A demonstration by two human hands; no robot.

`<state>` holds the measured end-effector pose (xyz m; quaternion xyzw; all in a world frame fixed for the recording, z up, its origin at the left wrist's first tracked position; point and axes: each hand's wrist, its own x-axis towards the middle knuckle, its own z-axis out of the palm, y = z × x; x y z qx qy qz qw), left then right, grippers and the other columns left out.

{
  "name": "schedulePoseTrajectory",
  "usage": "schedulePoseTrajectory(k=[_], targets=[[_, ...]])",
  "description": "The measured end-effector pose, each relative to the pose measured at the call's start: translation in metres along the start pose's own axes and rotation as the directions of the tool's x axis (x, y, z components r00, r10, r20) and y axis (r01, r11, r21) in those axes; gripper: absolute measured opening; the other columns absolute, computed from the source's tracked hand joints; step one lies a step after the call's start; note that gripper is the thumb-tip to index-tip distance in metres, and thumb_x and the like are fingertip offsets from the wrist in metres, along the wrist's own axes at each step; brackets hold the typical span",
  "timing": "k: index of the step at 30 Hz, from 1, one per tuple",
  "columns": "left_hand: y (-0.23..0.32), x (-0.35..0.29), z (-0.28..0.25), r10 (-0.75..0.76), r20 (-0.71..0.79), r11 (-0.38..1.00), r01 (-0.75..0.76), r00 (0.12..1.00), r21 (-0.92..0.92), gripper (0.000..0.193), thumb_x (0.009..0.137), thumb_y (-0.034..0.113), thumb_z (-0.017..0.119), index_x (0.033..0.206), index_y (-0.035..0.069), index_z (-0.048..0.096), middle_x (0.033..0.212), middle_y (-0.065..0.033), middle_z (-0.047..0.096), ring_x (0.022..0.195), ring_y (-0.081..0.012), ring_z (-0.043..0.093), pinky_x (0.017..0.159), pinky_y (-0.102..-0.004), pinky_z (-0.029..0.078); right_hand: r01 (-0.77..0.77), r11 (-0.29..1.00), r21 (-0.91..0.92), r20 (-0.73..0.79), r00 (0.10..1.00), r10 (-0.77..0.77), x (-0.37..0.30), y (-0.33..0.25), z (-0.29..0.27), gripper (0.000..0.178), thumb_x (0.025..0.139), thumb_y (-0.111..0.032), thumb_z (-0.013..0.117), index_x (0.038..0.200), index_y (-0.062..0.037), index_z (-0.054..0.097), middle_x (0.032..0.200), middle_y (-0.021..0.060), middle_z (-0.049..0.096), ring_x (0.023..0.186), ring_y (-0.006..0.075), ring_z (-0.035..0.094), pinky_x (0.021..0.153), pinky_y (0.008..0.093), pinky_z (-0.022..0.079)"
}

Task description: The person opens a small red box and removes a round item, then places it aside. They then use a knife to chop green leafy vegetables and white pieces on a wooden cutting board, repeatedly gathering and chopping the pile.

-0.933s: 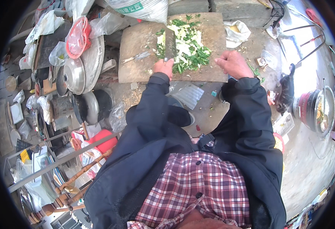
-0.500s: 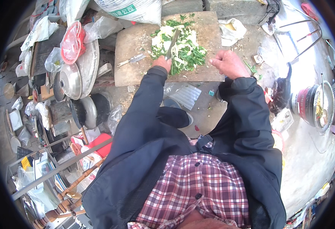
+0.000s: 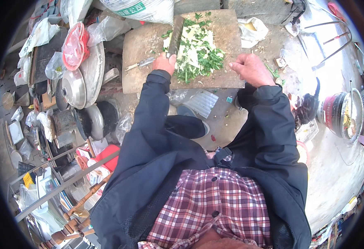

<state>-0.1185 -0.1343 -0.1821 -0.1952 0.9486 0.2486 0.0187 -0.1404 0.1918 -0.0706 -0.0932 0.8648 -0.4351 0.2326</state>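
Observation:
My left hand (image 3: 164, 63) is closed round the handle of a cleaver (image 3: 176, 36). The broad blade points away from me along the left side of a pile of chopped leafy greens (image 3: 200, 52), pale stems mixed with dark green leaf. Underneath lies a worn wooden chopping board (image 3: 144, 81). My right hand (image 3: 253, 69) is curled shut over the board's right edge, apart from the greens, and nothing shows between its fingers. Left of my left hand, a small knife (image 3: 139, 64) rests on the board.
A white sack (image 3: 144, 10) stands beyond the board. At the left are pot lids (image 3: 74, 88), plastic bags and a red-rimmed strainer-like thing (image 3: 75, 45). A dark cat-like shape (image 3: 308, 108) is at the right, beside a pot (image 3: 333, 114). A white bag (image 3: 251, 32) lies right of the board.
My left hand has moved left with the cleaver, whose blade went from over the middle of the greens to their left side. My right hand has barely moved.

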Motion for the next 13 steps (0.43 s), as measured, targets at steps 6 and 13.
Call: schedulePoseTrajectory(k=[6, 13], targets=[[-0.007, 0.001, 0.013, 0.061, -0.013, 0.977, -0.057, 0.998, 0.205, 0.044, 0.084, 0.040, 0.056, 0.095, -0.003, 0.060, 0.087, -0.0251, 0.065, 0.087, -0.0419, 0.062, 0.084, -0.0465, 0.047, -0.003, 1.000, -0.004, -0.011, 1.000, 0.003, -0.002, -0.005, 0.002, 0.026, 0.080, -0.022, 0.066, 0.079, 0.0030, 0.066, 0.063, 0.0178, 0.061, 0.059, 0.0278, 0.061, 0.062, 0.0387, 0.048], [0.033, -0.027, -0.008, 0.054, 0.081, 0.998, -0.053, 0.995, -0.017, 0.045, 0.086, 0.041, 0.056, 0.103, 0.000, 0.059, 0.088, -0.0261, 0.065, 0.087, -0.0424, 0.062, 0.085, -0.0463, 0.047, -0.015, 1.000, -0.001, 0.019, 1.000, 0.015, -0.003, -0.005, 0.001, 0.025, 0.080, -0.024, 0.067, 0.080, 0.0016, 0.067, 0.065, 0.0173, 0.062, 0.062, 0.0273, 0.062, 0.062, 0.0390, 0.048]])
